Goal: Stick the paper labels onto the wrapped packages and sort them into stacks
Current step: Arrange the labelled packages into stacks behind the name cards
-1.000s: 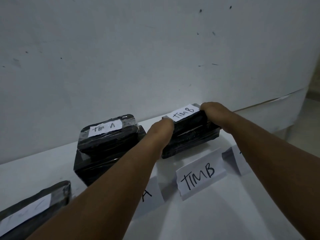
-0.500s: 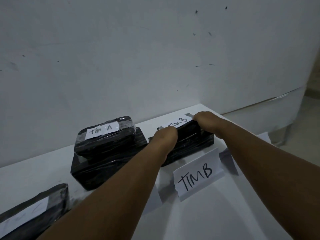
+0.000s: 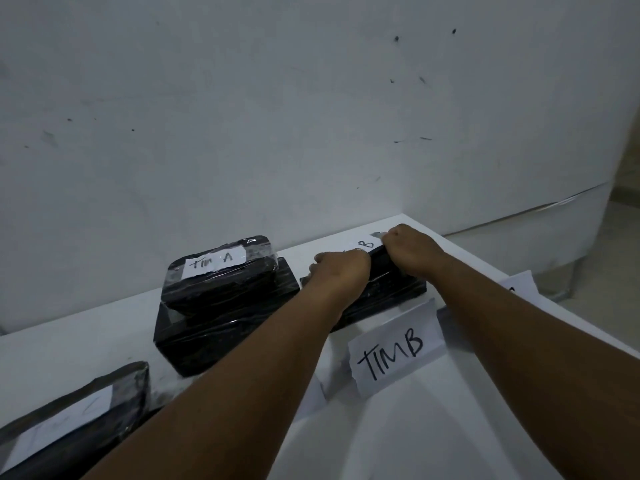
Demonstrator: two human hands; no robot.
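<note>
A black wrapped package [image 3: 381, 266] with a white label ending in "B" [image 3: 363, 244] rests on a lower black package [image 3: 394, 297] at the back of the white table [image 3: 433, 427]. My left hand [image 3: 341, 271] grips its left end and my right hand [image 3: 410, 249] grips its right end. To the left stands another stack: a package labelled "TIM A" [image 3: 218, 275] on top of a larger black package [image 3: 221, 334]. A folded paper sign reading "TIM B" [image 3: 393, 349] stands in front of the right stack.
A further black package with a faint white label [image 3: 72, 427] lies at the near left edge. Another paper sign [image 3: 519, 285] peeks out at the right behind my forearm. A white wall [image 3: 311, 116] rises just behind the stacks. The table's right edge drops to the floor [image 3: 620, 271].
Both hands lowered the "B" package down and back onto the lower package; the hands now sit closer together, covering most of its label.
</note>
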